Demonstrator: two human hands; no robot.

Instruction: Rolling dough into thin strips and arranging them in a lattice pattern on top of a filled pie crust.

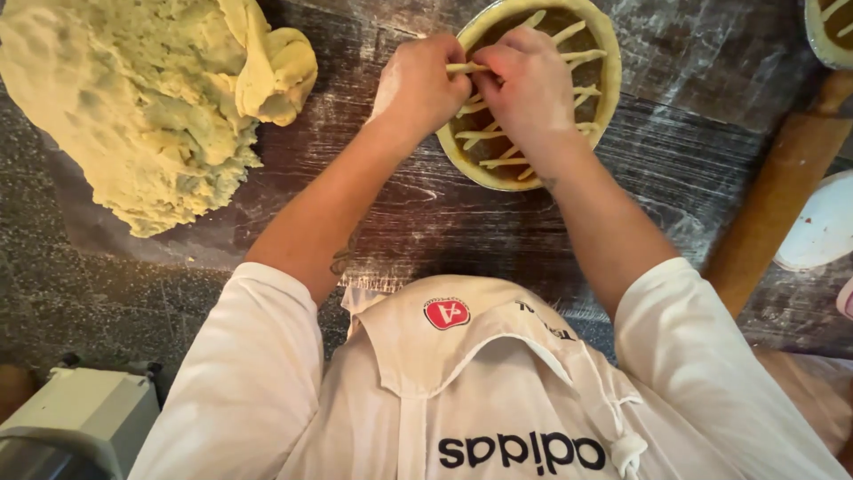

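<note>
A round tart (pixel 601 53) with a pale dough rim and dark brown filling sits on the floured dark wooden board (pixel 426 204). Thin dough strips cross its filling in a lattice. My left hand (pixel 422 84) and my right hand (pixel 531 84) meet over the tart's left part. Together they pinch one thin dough strip (pixel 464 68), held level across the tart. Both hands are dusted with flour.
A big rough lump of yellow dough (pixel 151 98) lies at the left. A wooden rolling pin (pixel 782 187) lies at the right, beside a white dish (pixel 822 227). Another tart (pixel 831 31) shows at the top right corner. A grey-white machine (pixel 75 418) stands at the bottom left.
</note>
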